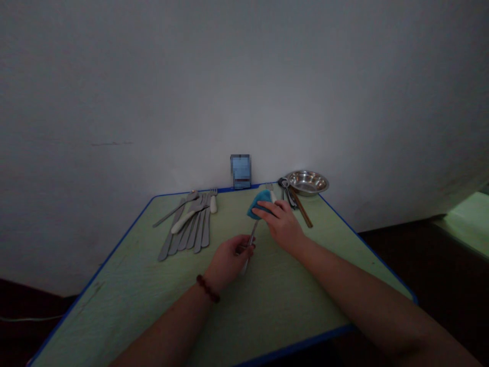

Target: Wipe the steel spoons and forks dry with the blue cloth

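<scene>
The two bare forearms [168, 326] enter from the lower edge of the view, and a dark bead bracelet [208, 288] encircles the left wrist. The left grip [227, 260] is closed around the slim metal shaft of a white-handled utensil [251, 239], with the white handle end projecting below the hand. The right grip [278, 224] is partly closed, its fingers lying over a blue cloth [260, 203] that is wrapped around the upper end of the same utensil. The utensil's head is covered by the cloth, so its type cannot be determined. Both grips are held above the central area of the green worktop [114, 285], which has a blue edge trim. To the left of the hands, a row of grey metal knives [183, 229] lies side by side, with a white-handled piece of cutlery [187, 218] resting across it. Forks [212, 192] lie at the far end of the row. Beyond the right grip, a wooden stick [301, 209] and a dark metal implement [286, 191] lie near the far edge, just beside a stainless steel bowl [307, 182]. A blurred blue object [240, 171] stands upright behind the far edge, against the grey wall [244, 76].
</scene>
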`<state>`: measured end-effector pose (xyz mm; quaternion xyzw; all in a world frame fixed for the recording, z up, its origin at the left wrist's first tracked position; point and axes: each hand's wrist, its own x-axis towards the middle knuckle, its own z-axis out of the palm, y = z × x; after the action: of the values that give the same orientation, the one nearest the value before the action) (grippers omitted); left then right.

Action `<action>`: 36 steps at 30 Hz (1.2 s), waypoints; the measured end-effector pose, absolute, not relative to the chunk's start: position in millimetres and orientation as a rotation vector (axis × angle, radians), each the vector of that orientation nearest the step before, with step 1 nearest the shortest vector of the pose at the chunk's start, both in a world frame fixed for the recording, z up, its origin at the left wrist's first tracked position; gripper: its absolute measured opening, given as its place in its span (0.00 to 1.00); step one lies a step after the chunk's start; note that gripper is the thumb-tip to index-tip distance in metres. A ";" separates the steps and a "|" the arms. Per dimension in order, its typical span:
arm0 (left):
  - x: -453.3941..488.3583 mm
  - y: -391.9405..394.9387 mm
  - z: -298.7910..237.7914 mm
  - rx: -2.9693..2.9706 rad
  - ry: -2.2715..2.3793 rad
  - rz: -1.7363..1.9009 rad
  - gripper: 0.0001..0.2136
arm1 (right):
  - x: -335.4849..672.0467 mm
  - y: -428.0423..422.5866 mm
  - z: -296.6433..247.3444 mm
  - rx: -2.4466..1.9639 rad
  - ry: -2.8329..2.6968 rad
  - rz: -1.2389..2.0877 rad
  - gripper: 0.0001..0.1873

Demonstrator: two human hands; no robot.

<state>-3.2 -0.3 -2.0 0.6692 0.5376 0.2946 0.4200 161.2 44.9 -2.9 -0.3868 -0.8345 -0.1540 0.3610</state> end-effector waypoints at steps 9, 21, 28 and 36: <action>-3.8 -0.6 -0.3 1.734 1.373 0.724 0.12 | 161.8 42.1 3.1 -1.034 -2.142 -0.318 0.21; -6.1 2.0 -8.4 1.678 1.343 0.757 0.12 | 161.9 42.5 4.1 -1.037 -2.085 -0.278 0.19; -6.3 2.7 -10.6 1.632 1.330 0.740 0.13 | 162.3 44.6 0.3 -1.043 -2.037 -0.227 0.19; -4.6 2.6 -9.9 1.501 1.299 0.732 0.13 | 162.0 46.1 -0.5 -1.046 -2.015 -0.203 0.19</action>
<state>-4.6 2.6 -9.9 0.6181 0.5350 0.3014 0.4907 162.0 46.1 -0.5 -0.4169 -0.8032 -0.0809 0.4178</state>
